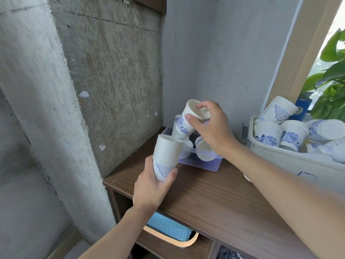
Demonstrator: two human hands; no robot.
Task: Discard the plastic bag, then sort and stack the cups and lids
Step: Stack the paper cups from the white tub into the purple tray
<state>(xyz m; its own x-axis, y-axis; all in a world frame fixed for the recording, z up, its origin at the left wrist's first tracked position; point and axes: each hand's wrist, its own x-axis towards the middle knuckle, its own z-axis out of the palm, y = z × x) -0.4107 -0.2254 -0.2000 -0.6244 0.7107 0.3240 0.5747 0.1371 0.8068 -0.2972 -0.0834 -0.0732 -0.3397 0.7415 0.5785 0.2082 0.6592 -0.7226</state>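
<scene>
Above the brown wooden shelf (214,199), left hand (153,186) grips a tall stack of white blue-patterned paper cups (166,157); right hand (211,126) pinches one such cup (190,118)

Both hands up, each gripping.
The left hand (151,184) wraps a cup stack (167,156); the right hand (211,126), arm outstretched, pinches a cup (191,126) at its rim.

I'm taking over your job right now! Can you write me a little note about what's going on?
Left hand grips a tall upright stack of cups.
Right hand grips another cup, tilted, above the purple bin.
Loose cups lie in that bin; more fill the white tub on the right.
Done: one stack built; no plastic bag in view.
Left: stack the remaining cups.
</scene>
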